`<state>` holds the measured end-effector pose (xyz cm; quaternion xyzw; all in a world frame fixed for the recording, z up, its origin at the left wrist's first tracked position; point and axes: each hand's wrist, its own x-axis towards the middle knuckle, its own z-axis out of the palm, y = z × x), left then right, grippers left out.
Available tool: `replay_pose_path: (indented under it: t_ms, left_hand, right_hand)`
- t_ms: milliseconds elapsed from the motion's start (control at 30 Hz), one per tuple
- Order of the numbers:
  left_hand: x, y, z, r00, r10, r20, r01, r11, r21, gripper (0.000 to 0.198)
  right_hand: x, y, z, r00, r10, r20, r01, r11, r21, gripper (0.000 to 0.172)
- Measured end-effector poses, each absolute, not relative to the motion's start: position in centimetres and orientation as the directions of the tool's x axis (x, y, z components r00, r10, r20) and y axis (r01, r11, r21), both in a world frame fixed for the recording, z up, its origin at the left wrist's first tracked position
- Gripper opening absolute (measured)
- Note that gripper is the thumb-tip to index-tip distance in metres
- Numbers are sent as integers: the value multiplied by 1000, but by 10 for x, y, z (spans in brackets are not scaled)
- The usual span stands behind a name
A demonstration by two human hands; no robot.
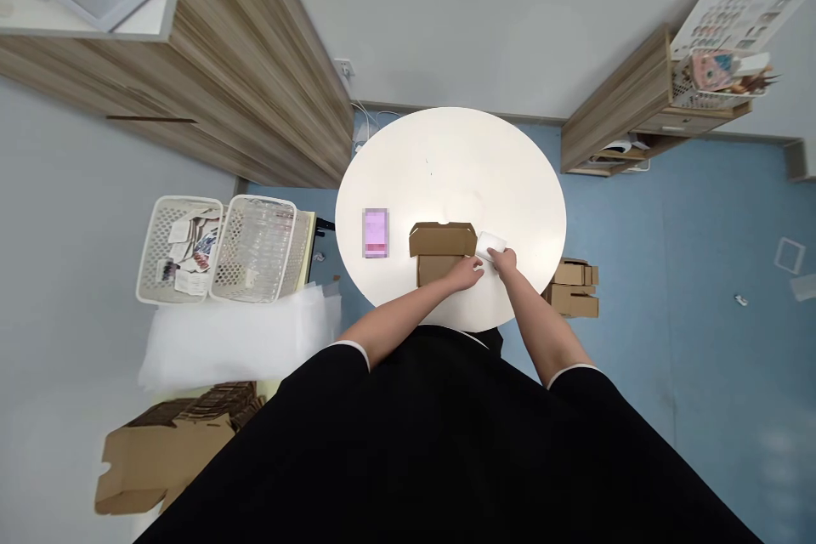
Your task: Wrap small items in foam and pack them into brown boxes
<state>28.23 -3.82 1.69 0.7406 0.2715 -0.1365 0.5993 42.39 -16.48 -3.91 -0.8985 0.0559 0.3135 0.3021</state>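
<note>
My black top (408,459); right hand (501,263) pinching light white packet (490,244) by its edge; left hand (466,274) loose, just beside stiff cardboard box (442,240).

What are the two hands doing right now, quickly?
Left hand: beside the cardboard box; cannot tell whether it holds anything.
Right hand: fingers closed on a white packet.

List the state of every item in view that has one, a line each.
left hand, open, at the corner of the cardboard box
right hand, gripping the white packet
cardboard box, open, lid raised
pink item, lying flat, blurred
cardboard boxes, closed, stacked
basket of printed papers, filled
basket of clear plastic bags, filled
cardboard blanks, flattened, piled
</note>
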Motion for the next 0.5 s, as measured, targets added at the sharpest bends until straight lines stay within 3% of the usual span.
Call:
replay_pose_path:
  t_ms: [100, 233, 367, 500]
  left_hand:
    - [289, -46, 10, 803, 228, -550, 581, -96, 808, 38]
    - [272, -48, 7, 780, 228, -583, 605, -39, 795, 39]
    - [246, -43, 7, 762, 236, -603, 616, 24, 788, 40]
    - [217, -20, 6, 724, 250, -644, 628, 149, 764, 43]
  right_hand:
    - [411, -173, -35, 811, 13, -584, -391, -730, -560, 50]
    - [377, -203, -19, 850, 33, -526, -394, -624, -675, 46]
    - [332, -219, 3, 763, 163, -625, -525, -407, -747, 48]
    - [306, -186, 13, 616, 351, -705, -580, -405, -707, 49]
